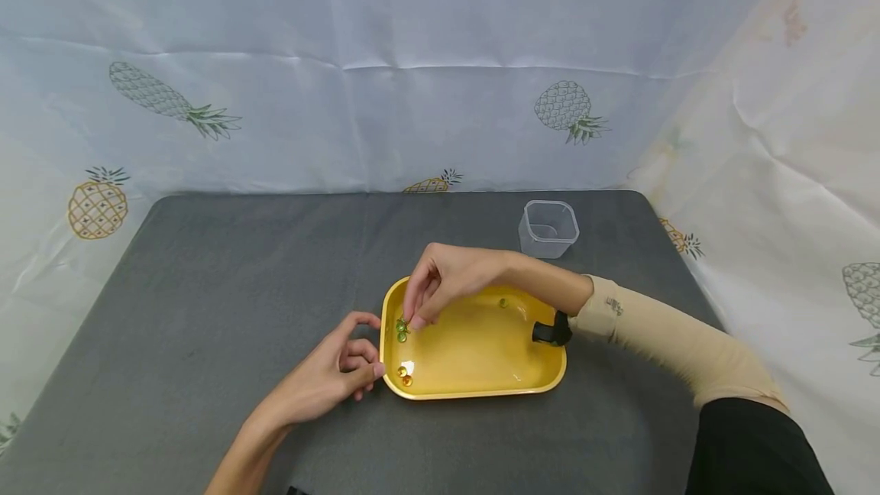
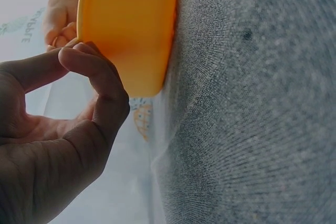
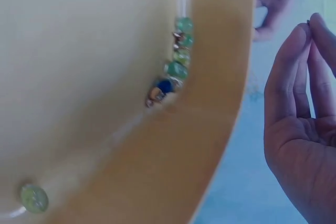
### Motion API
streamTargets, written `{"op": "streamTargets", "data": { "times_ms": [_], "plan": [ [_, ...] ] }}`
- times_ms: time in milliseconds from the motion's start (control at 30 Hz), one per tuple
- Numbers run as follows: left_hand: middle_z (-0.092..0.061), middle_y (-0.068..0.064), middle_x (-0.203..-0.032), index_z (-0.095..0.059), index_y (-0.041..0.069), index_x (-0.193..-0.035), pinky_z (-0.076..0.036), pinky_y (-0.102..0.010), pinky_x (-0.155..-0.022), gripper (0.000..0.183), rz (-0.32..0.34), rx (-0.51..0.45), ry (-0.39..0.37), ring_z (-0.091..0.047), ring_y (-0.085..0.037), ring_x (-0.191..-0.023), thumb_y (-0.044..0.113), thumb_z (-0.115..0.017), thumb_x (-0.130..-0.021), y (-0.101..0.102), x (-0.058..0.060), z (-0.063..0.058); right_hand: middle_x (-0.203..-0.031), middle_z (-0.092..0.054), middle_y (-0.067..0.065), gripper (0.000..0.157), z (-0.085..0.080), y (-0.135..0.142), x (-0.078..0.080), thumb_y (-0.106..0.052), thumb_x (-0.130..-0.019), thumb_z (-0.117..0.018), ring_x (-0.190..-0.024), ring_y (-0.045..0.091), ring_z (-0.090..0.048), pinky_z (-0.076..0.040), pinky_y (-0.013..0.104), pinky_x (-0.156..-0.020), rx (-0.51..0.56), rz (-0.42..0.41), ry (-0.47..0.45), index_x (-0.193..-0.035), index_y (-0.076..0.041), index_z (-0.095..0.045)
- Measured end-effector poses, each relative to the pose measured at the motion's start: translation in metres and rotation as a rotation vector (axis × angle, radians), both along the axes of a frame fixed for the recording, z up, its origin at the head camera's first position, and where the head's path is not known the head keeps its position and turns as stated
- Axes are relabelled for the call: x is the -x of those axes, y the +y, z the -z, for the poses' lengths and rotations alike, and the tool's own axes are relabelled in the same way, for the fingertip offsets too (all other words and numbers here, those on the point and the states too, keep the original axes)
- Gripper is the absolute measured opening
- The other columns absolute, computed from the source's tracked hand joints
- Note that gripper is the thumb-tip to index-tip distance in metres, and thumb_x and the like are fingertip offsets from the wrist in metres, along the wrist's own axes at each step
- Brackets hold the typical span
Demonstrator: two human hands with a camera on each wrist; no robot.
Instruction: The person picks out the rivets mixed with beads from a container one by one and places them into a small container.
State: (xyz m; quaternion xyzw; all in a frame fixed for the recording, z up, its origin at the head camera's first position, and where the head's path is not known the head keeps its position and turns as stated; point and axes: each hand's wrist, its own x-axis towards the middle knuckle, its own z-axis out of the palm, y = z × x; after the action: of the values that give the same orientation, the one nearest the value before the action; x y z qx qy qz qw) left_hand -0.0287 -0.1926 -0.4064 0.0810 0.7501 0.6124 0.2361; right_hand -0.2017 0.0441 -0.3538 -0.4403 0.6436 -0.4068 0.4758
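A shallow yellow tray (image 1: 474, 350) lies on the grey table. My left hand (image 1: 330, 376) is at its left end, fingers bent, and holds the rim with thumb and fingertips. Over the tray's left part my right hand (image 1: 447, 281) points downward. In the right wrist view its thumb and index fingertips (image 3: 300, 38) pinch together with a tiny dark thing between them. Green beads (image 1: 402, 331) lie just beside those fingertips, and amber beads (image 1: 406, 377) sit in the near left corner. One pale green bead (image 1: 503, 302) is apart, near the far wall.
A clear plastic box (image 1: 548, 229) stands behind the tray at the right on the grey table (image 1: 227, 289). White cloth (image 1: 385, 121) printed with pineapples hangs behind and beside the table. A black strap (image 1: 552, 329) is on my right wrist, over the tray's right end.
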Motion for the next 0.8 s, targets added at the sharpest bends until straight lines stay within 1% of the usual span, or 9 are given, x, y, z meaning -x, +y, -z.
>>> {"op": "streamTargets", "data": {
  "times_ms": [133,200,400,500,600,667,733,800],
  "plan": [
    [-0.065,-0.015,-0.095,-0.032,0.000,-0.148,-0.056,-0.029,-0.064,0.058,-0.001,0.000,-0.003,-0.063,-0.015,-0.073,0.009,-0.069,-0.104,0.000,0.000,0.000,-0.095,-0.083,0.003,0.017,-0.008,0.007,0.005,-0.003,-0.095,-0.081,-0.082,0.018,-0.078,-0.066,0.038,-0.083,0.025,0.019,0.018,-0.110,0.005,-0.080],
    [-0.065,-0.015,-0.095,-0.032,0.000,-0.148,-0.056,-0.029,-0.063,0.058,0.000,-0.002,-0.004,-0.063,-0.015,-0.073,0.009,-0.069,-0.104,0.000,0.000,0.000,-0.097,-0.083,0.004,0.017,-0.011,0.010,0.008,-0.003,-0.096,-0.081,-0.085,0.020,-0.079,-0.067,0.039,-0.085,0.039,0.028,0.024,-0.111,0.006,-0.080],
    [-0.065,-0.015,-0.095,-0.032,0.000,-0.148,-0.056,-0.029,-0.063,0.058,0.000,-0.006,-0.005,-0.063,-0.015,-0.073,0.009,-0.068,-0.104,0.001,0.000,0.000,-0.101,-0.084,0.006,0.016,-0.018,0.020,0.013,-0.003,-0.095,-0.081,-0.092,0.028,-0.081,-0.066,0.043,-0.091,0.057,0.075,0.051,-0.110,0.002,-0.081],
    [-0.065,-0.015,-0.095,-0.032,0.001,-0.147,-0.055,-0.029,-0.063,0.058,-0.001,-0.006,-0.003,-0.062,-0.015,-0.072,0.009,-0.068,-0.103,0.001,0.000,0.000,-0.098,-0.083,0.006,0.016,-0.022,0.025,0.016,-0.004,-0.095,-0.082,-0.089,0.028,-0.080,-0.066,0.043,-0.090,0.060,0.105,0.073,-0.110,0.002,-0.081],
    [-0.065,-0.015,-0.095,-0.032,0.001,-0.147,-0.055,-0.028,-0.063,0.057,-0.003,-0.007,-0.003,-0.062,-0.015,-0.072,0.008,-0.068,-0.103,0.001,-0.001,0.000,-0.095,-0.083,0.006,0.016,-0.025,0.031,0.019,-0.005,-0.095,-0.082,-0.086,0.024,-0.079,-0.066,0.043,-0.090,0.069,0.129,0.100,-0.109,0.003,-0.081],
    [-0.065,-0.015,-0.095,-0.032,0.001,-0.147,-0.055,-0.028,-0.063,0.057,-0.005,-0.006,-0.006,-0.062,-0.016,-0.072,0.008,-0.068,-0.103,0.001,-0.001,0.000,-0.094,-0.082,0.006,0.015,-0.027,0.036,0.021,-0.005,-0.095,-0.082,-0.085,0.024,-0.079,-0.066,0.043,-0.089,0.079,0.143,0.111,-0.108,0.002,-0.081],
    [-0.065,-0.015,-0.095,-0.032,0.000,-0.148,-0.055,-0.028,-0.063,0.058,-0.007,-0.005,-0.009,-0.062,-0.016,-0.072,0.007,-0.067,-0.103,0.001,-0.001,0.000,-0.094,-0.082,0.006,0.015,-0.029,0.040,0.024,-0.007,-0.095,-0.083,-0.086,0.027,-0.079,-0.066,0.043,-0.090,0.088,0.158,0.110,-0.108,0.000,-0.082],
    [-0.065,-0.016,-0.095,-0.032,0.001,-0.148,-0.055,-0.029,-0.063,0.057,-0.009,-0.002,-0.011,-0.062,-0.016,-0.072,0.007,-0.067,-0.102,0.001,-0.001,0.000,-0.094,-0.082,0.006,0.015,-0.031,0.045,0.026,-0.008,-0.095,-0.083,-0.087,0.033,-0.078,-0.066,0.044,-0.090,0.103,0.178,0.101,-0.108,0.000,-0.081]
  ]
}}
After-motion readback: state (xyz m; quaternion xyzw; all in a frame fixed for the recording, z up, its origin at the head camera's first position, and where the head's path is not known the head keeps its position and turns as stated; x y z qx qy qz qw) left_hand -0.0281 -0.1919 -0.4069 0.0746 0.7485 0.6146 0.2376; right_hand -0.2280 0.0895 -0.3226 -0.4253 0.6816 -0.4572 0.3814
